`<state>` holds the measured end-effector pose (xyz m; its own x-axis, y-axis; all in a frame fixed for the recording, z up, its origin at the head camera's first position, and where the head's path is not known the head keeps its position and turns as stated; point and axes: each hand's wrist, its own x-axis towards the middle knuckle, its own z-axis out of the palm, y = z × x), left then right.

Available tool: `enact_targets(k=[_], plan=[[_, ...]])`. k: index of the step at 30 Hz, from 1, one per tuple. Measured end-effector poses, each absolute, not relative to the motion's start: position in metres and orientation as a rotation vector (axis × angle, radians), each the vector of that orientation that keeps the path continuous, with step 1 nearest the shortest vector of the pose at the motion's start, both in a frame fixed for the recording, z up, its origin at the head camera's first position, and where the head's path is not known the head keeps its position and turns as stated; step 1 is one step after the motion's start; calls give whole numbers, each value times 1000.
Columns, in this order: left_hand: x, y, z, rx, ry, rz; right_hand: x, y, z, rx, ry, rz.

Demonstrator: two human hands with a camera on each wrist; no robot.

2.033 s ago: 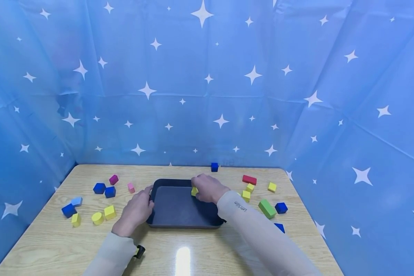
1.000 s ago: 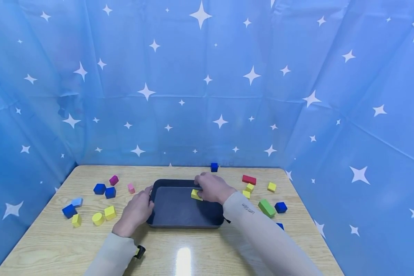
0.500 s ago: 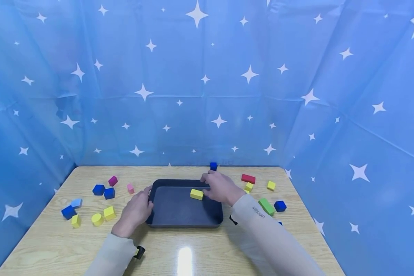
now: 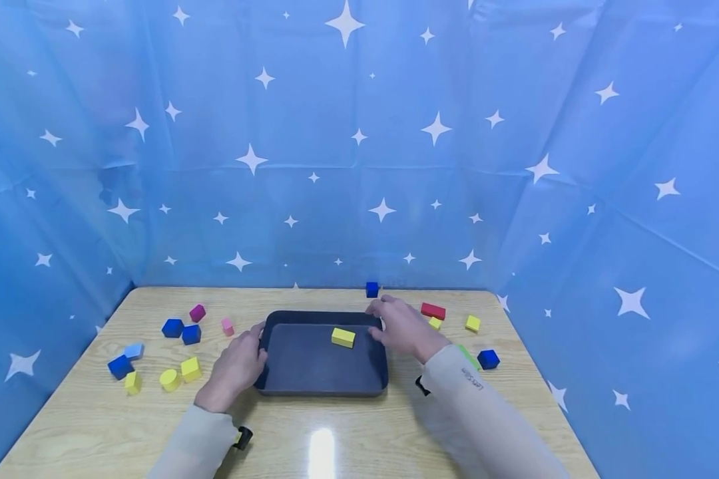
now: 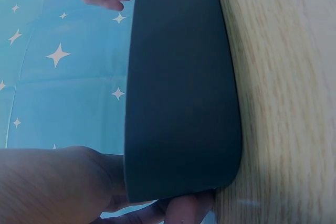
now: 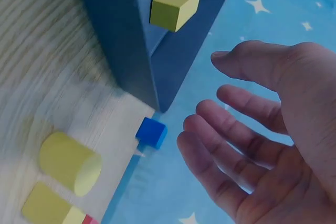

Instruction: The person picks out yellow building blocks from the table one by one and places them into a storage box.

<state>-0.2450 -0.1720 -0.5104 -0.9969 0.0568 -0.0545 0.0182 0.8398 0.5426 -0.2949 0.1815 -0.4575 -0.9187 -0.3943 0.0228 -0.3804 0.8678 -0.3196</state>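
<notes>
A dark grey baking tray (image 4: 317, 372) lies on the table in front of me. Inside it, toward the back right, rests a yellow rectangular block (image 4: 343, 337). My left hand (image 4: 235, 366) grips the tray's left wall; in the left wrist view its fingers (image 5: 191, 208) wrap round the wall's edge. Over the tray's back right corner is my right hand (image 4: 404, 326), holding nothing. Its fingers (image 6: 220, 156) are spread and slightly bent in the right wrist view, apart from the yellow block.
Blue, yellow and pink blocks, among them a yellow cylinder (image 4: 170, 380), are scattered left of the tray. A blue cube (image 4: 372, 289) sits at the back edge. On the right lie a red block (image 4: 433, 311), a blue block (image 4: 488, 359) and a green block (image 4: 470, 358), partly behind my sleeve.
My right hand has let go of the yellow block, leaving it in the tray, and has drawn back to the right. My left hand stays on the tray.
</notes>
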Motion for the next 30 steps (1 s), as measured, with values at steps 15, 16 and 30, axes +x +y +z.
enact_targets(k=[15, 16, 30], plan=[[-247, -173, -511, 55, 2957, 853, -291, 213, -456, -588, 3056, -532], [-247, -173, -512, 54, 2953, 856, -291, 215, -455, -588, 3061, -526], [-247, -173, -512, 51, 2951, 866, -291, 240, -457, -549, 3096, -522]])
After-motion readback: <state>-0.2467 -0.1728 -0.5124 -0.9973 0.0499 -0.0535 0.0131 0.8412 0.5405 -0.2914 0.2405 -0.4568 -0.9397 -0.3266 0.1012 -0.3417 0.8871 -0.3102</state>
